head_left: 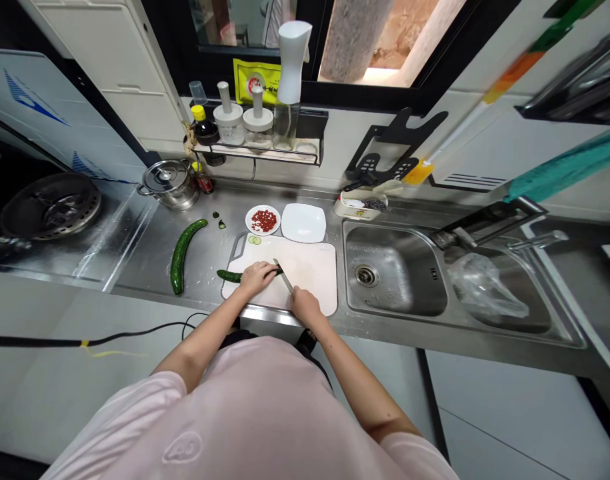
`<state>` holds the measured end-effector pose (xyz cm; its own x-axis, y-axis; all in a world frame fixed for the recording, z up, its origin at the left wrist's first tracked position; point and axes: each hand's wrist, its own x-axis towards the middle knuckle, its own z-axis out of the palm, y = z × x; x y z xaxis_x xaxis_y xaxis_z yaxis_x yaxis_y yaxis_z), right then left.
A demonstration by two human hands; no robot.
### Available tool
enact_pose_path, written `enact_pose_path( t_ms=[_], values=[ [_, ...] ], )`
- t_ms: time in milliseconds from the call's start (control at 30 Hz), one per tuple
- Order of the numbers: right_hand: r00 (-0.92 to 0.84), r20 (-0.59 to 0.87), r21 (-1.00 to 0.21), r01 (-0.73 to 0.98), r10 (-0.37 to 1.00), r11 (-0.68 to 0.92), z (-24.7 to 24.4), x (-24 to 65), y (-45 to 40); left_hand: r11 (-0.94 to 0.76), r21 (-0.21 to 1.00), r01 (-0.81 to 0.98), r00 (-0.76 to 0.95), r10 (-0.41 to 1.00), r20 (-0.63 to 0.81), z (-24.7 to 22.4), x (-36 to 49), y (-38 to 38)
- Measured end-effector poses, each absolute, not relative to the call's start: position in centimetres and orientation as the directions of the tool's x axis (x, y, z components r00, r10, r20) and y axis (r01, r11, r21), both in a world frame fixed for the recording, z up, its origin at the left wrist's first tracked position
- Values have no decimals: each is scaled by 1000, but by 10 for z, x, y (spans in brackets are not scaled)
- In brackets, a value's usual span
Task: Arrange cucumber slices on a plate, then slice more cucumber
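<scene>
Left to right: a gas burner grate (49, 207) sat at far left, then a lidded steel pot (167, 185) on the steel worktop (135, 250). A long whole cucumber (181, 257) lay curved on the bare steel, with two small dark cucumber pieces (219, 220) up and to its right. Work was on the white cutting board (305, 280). A shorter cucumber (229, 276) lay across its left side, and a couple of thin slices (255, 240) sat near its top-left corner. Left hand (256, 279) was clamped down over the shorter cucumber. Right hand (305, 305) gripped a kitchen knife (285, 279), blade angled up the board toward the cucumber's far end, just beside the left hand. Hands were apart but close. Behind the board were a small round plate (249, 220) of chopped red food, probably chili but too small to be sure, and a square white plate (303, 223). Further right were a steel sink (392, 270) and a plastic bag (485, 287) in the next basin. Step in hand looked like slicing the shorter cucumber; next cut called for left fingers kept clear of the blade.
</scene>
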<state>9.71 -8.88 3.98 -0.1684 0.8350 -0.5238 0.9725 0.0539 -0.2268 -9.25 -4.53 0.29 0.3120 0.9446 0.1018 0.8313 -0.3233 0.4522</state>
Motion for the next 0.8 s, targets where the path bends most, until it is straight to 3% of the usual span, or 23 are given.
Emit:
enact_pose_path(
  t_ms=[467,800],
  values=[
    [-171,-536,-219,974,826,59,50,110,-96,-280,480,832,286,956,63,7,-91,-46],
    [-59,-437,-80,996,897,27,62,125,-89,-230,496,837,245,969,36,13,-90,-47]
  ],
)
